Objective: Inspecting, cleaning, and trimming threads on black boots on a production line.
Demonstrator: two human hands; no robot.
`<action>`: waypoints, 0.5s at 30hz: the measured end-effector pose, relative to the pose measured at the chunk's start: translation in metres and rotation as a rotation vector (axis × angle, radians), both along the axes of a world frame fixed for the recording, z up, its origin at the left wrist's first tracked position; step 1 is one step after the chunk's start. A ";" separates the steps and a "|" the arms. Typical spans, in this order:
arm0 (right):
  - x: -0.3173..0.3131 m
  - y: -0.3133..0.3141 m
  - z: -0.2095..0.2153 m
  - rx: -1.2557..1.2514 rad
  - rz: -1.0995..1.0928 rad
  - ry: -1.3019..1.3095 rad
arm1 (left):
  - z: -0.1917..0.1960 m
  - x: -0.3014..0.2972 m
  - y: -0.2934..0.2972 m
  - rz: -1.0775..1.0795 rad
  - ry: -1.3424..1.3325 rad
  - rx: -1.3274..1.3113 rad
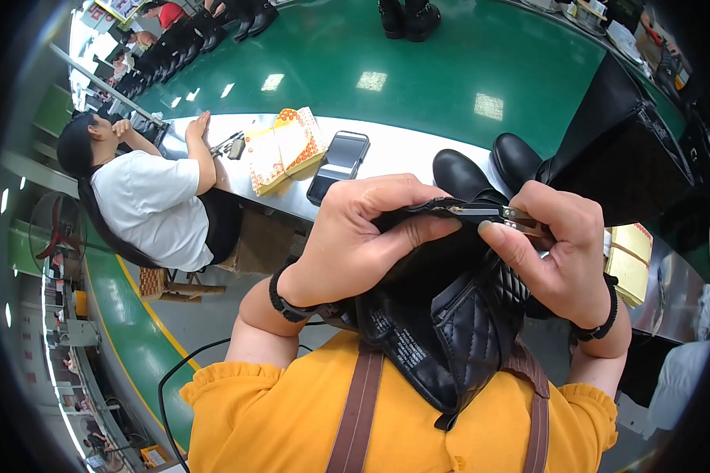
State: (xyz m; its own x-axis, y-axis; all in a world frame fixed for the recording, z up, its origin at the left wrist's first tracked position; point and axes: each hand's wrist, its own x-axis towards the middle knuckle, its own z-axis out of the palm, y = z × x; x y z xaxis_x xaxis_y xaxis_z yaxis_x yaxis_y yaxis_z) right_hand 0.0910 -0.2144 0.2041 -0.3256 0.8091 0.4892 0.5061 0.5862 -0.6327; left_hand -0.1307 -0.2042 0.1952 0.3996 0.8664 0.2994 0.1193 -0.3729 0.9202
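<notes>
A black boot [430,347] with a quilted panel and a zip rests against my yellow top, its open shaft facing up. My left hand [371,229] is closed on the shaft's top edge, thumb and fingers pinching the black material. In my right hand [564,244] is a pair of small metal thread snips [481,211]. Their blades lie along the pinched edge, close to my left thumb and fingertips. Just beyond my hands, a black boot toe [459,175] and a tall black boot [623,150] stand on the bench.
The metal bench [237,181] holds a tied yellow paper stack [284,154], a black phone-like device [339,169] and another yellow stack [629,260]. Beyond runs a green surface [331,71] with boots [406,20]. A co-worker [146,197] in white sits at the left.
</notes>
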 end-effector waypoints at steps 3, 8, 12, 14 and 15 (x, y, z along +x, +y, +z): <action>0.001 0.000 0.001 -0.024 -0.003 -0.011 | -0.001 0.002 0.000 0.005 0.016 0.034; 0.001 -0.001 0.001 -0.046 0.006 -0.007 | -0.002 0.002 0.001 -0.002 0.057 0.090; 0.002 -0.002 0.004 -0.095 -0.001 -0.023 | -0.005 0.003 0.002 -0.008 0.037 0.134; 0.002 -0.002 0.003 -0.114 0.020 -0.006 | -0.004 0.003 0.002 -0.017 0.062 0.135; 0.002 -0.001 0.003 -0.133 0.042 0.011 | -0.003 0.003 0.002 -0.026 0.087 0.134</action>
